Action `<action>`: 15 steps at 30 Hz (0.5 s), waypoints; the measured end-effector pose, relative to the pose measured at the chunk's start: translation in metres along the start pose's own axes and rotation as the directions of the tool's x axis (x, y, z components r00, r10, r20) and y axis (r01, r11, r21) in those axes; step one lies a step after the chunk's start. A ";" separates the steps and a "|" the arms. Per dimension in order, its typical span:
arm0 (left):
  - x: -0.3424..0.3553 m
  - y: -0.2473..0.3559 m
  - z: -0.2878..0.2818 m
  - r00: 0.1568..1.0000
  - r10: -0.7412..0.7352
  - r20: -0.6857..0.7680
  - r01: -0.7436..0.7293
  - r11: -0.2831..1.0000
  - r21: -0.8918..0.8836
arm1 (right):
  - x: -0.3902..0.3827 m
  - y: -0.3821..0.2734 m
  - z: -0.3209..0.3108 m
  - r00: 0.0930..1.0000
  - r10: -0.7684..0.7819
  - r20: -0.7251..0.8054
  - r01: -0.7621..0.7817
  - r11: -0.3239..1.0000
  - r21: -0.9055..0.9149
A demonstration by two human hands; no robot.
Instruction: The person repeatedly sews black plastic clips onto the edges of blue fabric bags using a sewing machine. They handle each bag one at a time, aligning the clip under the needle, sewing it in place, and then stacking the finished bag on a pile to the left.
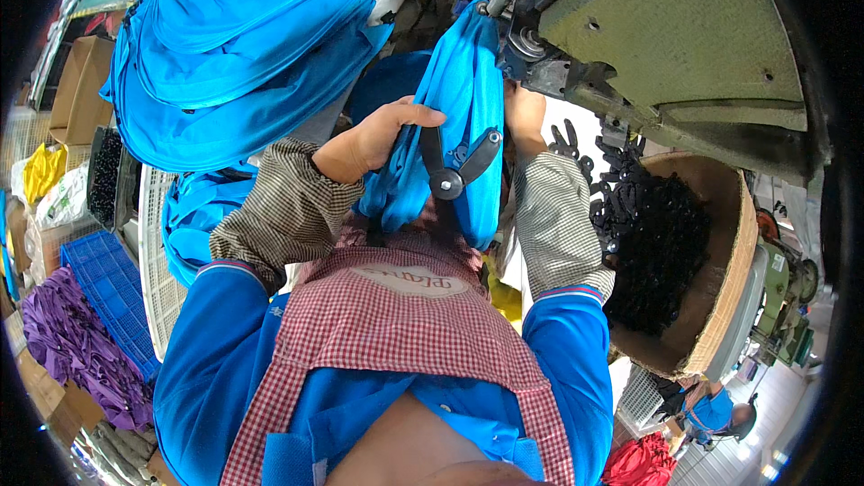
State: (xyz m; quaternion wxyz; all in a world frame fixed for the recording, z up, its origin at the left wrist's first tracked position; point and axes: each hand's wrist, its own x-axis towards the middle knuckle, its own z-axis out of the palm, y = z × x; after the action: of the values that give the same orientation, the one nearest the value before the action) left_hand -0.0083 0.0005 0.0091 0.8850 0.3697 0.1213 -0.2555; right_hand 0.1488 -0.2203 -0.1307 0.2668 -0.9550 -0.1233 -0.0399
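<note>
Upright before me hangs a folded bright blue fabric canopy (463,81), its top end at the machine's metal head (531,40). A black hinged bracket (447,182) with two arms and a round joint lies against the fabric. My left hand (378,139) grips the canopy's left side, thumb across the front by the bracket's upper arm, other fingers mostly behind. My right hand (525,115) is raised at the canopy's right side, just under the machine head. Its fingers are hidden by the fabric and metal, so what they hold does not show.
A large green machine body (675,36) overhangs the right. Below it, a cardboard box (724,279) holds many black plastic parts (661,252). Blue canopies (243,45) are piled at upper left. Further left are a blue crate (108,292) and purple fabric (81,342). Another person (711,409) is at lower right.
</note>
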 end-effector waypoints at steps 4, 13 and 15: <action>0.002 -0.002 -0.007 0.998 0.055 -0.034 -0.055 0.998 0.022 | -0.027 -0.071 -0.063 0.844 0.273 0.462 -0.510 0.143 0.848; 0.007 0.003 0.009 0.991 0.131 0.008 -0.131 0.988 0.077 | -0.048 -0.123 -0.108 0.924 0.185 0.334 -0.376 0.285 0.882; 0.013 -0.008 0.004 0.978 0.205 0.023 -0.207 0.968 0.143 | -0.059 -0.115 -0.096 0.911 0.290 0.293 -0.354 0.187 0.916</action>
State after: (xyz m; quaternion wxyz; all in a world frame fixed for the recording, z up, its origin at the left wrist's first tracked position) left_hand -0.0017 -0.0117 0.0018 0.8780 0.4426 0.0597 -0.1719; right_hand 0.0614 -0.1878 0.0006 0.7856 -0.6015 0.0737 0.1245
